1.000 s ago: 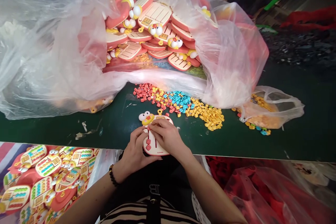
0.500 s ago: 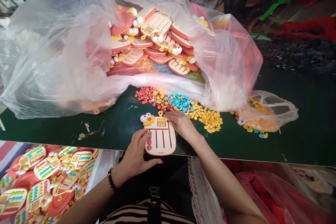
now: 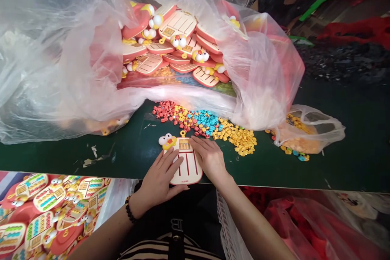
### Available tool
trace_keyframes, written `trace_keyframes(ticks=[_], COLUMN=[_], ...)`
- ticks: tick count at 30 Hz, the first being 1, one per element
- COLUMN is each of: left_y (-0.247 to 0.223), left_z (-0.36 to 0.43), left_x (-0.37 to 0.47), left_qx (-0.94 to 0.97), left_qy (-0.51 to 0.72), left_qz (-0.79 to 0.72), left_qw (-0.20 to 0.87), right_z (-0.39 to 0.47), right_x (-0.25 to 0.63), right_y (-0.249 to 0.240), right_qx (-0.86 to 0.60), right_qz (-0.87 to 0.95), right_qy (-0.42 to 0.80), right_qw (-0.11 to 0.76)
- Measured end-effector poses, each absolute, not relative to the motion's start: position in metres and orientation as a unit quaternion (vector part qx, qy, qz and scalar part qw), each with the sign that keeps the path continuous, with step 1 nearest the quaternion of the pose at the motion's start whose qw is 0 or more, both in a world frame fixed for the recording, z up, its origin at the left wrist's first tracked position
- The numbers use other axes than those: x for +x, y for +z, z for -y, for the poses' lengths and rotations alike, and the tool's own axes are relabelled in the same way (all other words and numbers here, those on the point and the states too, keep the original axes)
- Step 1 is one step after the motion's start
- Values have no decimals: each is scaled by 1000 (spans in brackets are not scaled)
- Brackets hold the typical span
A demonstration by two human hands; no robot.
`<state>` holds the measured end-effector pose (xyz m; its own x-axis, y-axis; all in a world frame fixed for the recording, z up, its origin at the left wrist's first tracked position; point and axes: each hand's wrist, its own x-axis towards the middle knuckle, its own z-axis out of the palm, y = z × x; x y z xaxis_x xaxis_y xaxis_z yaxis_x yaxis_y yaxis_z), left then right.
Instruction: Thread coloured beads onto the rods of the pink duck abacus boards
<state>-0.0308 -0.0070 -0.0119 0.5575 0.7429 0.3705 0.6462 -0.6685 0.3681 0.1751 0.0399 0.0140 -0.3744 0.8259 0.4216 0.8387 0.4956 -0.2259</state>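
**Toy board pinned flat at near table edge**

The toy board (image 3: 186,166) is lain on by both hands, fingers spread, nothing pinched: left hand (image 3: 160,176) on its left half, right hand (image 3: 210,158) on its right. The board sits at the near edge of the table (image 3: 335,166), slots up. Likely best kept flat and steady while beads are slotted. The bead pile (image 3: 210,124) is just beyond; the plastic bag (image 3: 61,69) of boards lies toward the far edge.
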Motion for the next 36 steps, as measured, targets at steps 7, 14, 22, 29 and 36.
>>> trace_keyframes(ticks=[7,14,22,29,36], left_y=[-12,-13,-11,-5,-8], left_z=[11,7,4,3,-5], left_x=[-29,-35,-34,-25,-15], left_qx=[861,842,825,863,875], left_qy=[273,306,344,250,245], left_qz=[-406,-396,-401,-427,-412], left_qw=[139,199,201,105,70], right_z=[3,17,-17,-51,-49], right_x=[164,132,147,194,190], right_y=[10,0,26,9,9], right_qx=[-555,-495,-423,-656,-657], right_qz=[790,828,821,697,667], right_qy=[-5,31,176,8,70], right_qw=[260,261,340,291,344])
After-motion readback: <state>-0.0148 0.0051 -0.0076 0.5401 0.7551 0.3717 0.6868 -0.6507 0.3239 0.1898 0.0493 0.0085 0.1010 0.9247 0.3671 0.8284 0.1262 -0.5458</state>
